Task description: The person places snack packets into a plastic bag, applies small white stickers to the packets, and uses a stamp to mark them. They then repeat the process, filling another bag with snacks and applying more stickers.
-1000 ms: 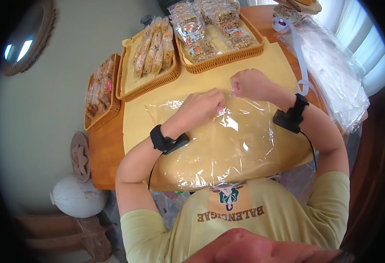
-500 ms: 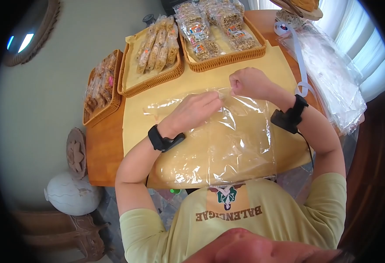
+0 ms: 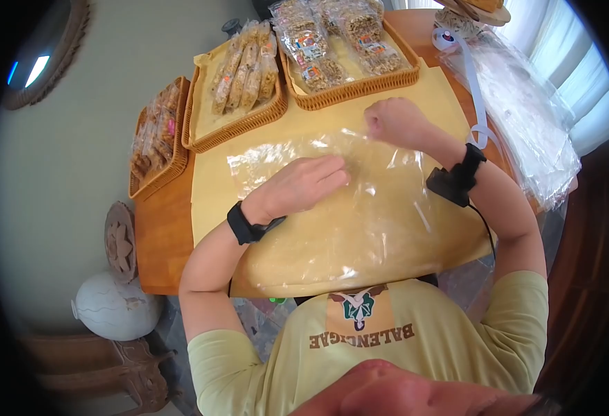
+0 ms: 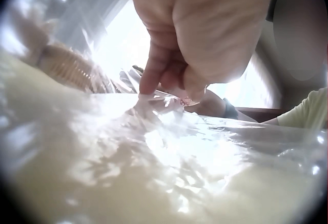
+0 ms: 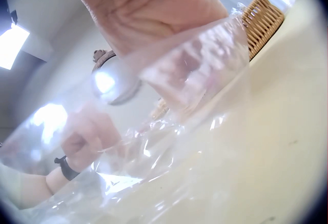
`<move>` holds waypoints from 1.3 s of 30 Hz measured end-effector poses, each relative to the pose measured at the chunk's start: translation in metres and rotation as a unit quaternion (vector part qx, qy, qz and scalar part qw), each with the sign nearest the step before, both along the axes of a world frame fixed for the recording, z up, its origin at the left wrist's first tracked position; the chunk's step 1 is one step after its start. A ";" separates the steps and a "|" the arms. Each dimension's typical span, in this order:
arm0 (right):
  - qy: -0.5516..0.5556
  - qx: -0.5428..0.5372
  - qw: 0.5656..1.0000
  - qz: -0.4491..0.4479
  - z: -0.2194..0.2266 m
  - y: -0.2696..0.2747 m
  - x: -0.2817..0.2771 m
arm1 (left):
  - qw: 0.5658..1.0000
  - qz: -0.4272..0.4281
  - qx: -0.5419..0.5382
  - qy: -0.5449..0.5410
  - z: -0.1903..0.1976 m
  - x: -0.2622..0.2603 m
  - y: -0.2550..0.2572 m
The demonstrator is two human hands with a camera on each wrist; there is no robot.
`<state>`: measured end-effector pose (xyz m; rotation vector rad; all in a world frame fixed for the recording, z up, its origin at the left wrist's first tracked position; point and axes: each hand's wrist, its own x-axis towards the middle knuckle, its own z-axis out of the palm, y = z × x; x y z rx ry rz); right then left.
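A large clear plastic bag (image 3: 381, 215) lies spread over the yellow cloth, its glossy film creased and catching the light. My left hand (image 3: 304, 184) pinches the film between thumb and fingers near the bag's far edge, and in the left wrist view the pinched plastic (image 4: 164, 100) puckers under the fingertips. To its right, my right hand (image 3: 398, 123) is curled at the same far edge, gripping the film. The right wrist view shows raised film (image 5: 179, 75) in front of that hand, partly veiling its fingers.
Wicker trays of packaged snacks stand along the back: a left one (image 3: 153, 187), a middle one (image 3: 239, 130) and a right one (image 3: 360, 91). At the right lie a pile of clear plastic bags (image 3: 526, 118) and a white ribbon (image 3: 476, 90). Yellow cloth (image 3: 214, 187) covers the wooden table (image 3: 162, 243).
My left hand has shifted slightly left and nearer to me, widening the gap to the right hand. The bag's film has moved and its creases lie differently; the right hand stays nearly in place.
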<state>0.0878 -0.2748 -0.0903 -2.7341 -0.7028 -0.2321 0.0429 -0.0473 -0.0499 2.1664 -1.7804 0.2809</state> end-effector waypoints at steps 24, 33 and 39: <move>-0.006 -0.003 0.926 0.378 0.076 0.098 -0.135 | 0.696 0.401 -0.393 0.448 0.015 -0.188 0.162; -0.024 -0.132 0.918 0.373 0.021 0.171 -0.144 | 0.653 0.381 -0.501 0.420 -0.018 -0.240 0.173; -0.044 -0.150 0.916 0.370 0.025 0.166 -0.138 | 0.655 0.376 -0.482 0.445 -0.020 -0.234 0.172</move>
